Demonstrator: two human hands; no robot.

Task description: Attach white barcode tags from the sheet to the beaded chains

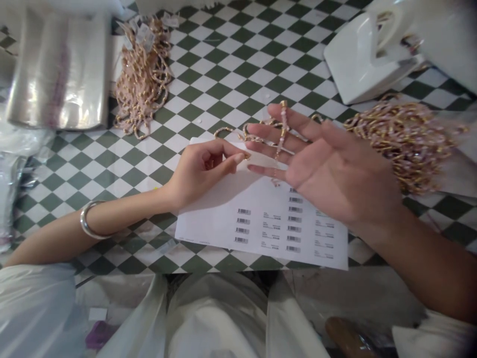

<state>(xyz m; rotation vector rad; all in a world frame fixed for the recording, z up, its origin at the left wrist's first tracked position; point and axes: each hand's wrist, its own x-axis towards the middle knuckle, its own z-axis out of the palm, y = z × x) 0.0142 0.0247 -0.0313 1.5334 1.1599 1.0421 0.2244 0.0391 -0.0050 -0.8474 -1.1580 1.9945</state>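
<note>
My left hand (203,171) is closed in a pinch, thumb against forefinger, on a small gold end of a beaded necklace. That necklace (282,130), strung with pale pink and gold beads, runs behind and across the fingers of my right hand (316,154). The right hand is palm up, its fingers stretched and spread, with the strand draped over them and not gripped. Beneath both hands lies a white sheet of barcode labels (212,223); its upper part is partly covered by the hands.
A pile of pink and gold necklaces (406,144) lies at right, near a white device (357,54). Tagged necklaces (139,84) are heaped at upper left, next to a stack of clear plastic bags (61,69). The tablecloth (223,64) is checkered green and white.
</note>
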